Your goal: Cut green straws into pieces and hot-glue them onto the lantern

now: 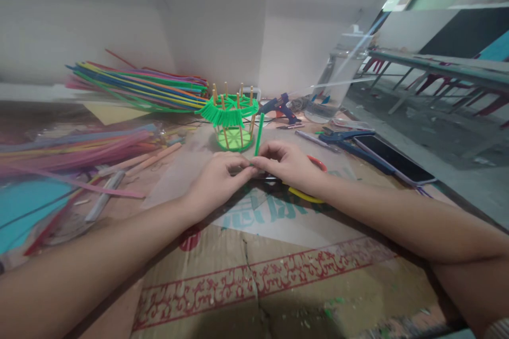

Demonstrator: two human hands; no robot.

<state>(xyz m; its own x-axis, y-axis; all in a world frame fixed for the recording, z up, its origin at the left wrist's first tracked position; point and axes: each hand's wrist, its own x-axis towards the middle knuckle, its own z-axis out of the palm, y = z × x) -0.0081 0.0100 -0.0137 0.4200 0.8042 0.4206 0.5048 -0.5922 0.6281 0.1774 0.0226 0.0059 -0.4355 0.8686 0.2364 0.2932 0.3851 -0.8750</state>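
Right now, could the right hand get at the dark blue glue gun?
Probably yes: nothing tall stands between the right hand and the glue gun, though that hand appears to hold a slender green stem.

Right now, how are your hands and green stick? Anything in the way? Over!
Left hand and right hand together, pinching green pipe cleaner. Green-fringed wooden-stick model upright beyond. Blue glue gun right of model, apparently clear of both hands.
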